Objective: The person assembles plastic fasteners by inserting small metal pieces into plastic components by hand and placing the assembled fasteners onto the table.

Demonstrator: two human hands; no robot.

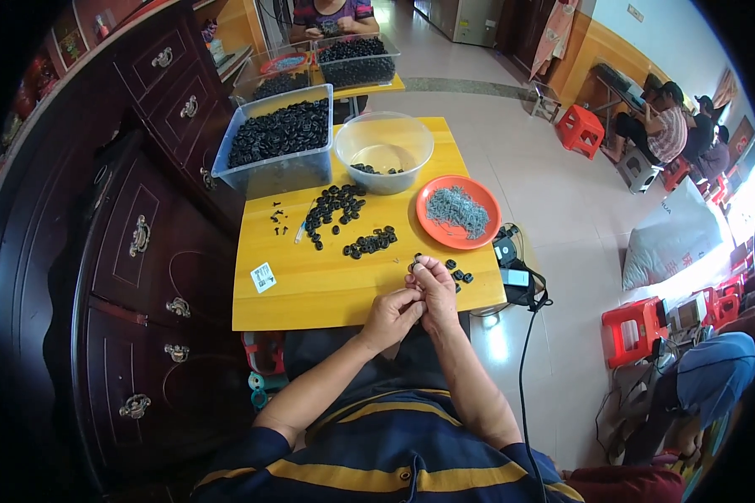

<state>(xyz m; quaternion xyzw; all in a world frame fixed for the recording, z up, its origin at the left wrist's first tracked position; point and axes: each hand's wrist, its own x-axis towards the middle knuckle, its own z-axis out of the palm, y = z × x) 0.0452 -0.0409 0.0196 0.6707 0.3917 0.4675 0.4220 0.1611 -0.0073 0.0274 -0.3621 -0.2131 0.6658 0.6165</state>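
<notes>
My two hands meet over the near edge of the yellow table [310, 295], fingers pinched together. At the fingertips of my right hand [438, 293] a small black round part [416, 261] shows, partly covered by the fingers. My left hand [388, 322] is closed just beside it, thumb against fingers; whatever it grips is hidden. Several loose black parts [459, 274] lie right of my hands. A cluster of black round pieces [371, 242] sits ahead, with a larger scatter [335, 206] behind. The orange plate [494, 214] carries a heap of small grey metal pieces [455, 210].
A tub [281, 176] full of black pieces and a clear bowl [407, 176] stand at the table's back. A white label [263, 277] lies front left. Dark drawers [143, 251] border the left; a black cable [524, 377] hangs right. Another person [335, 12] works opposite.
</notes>
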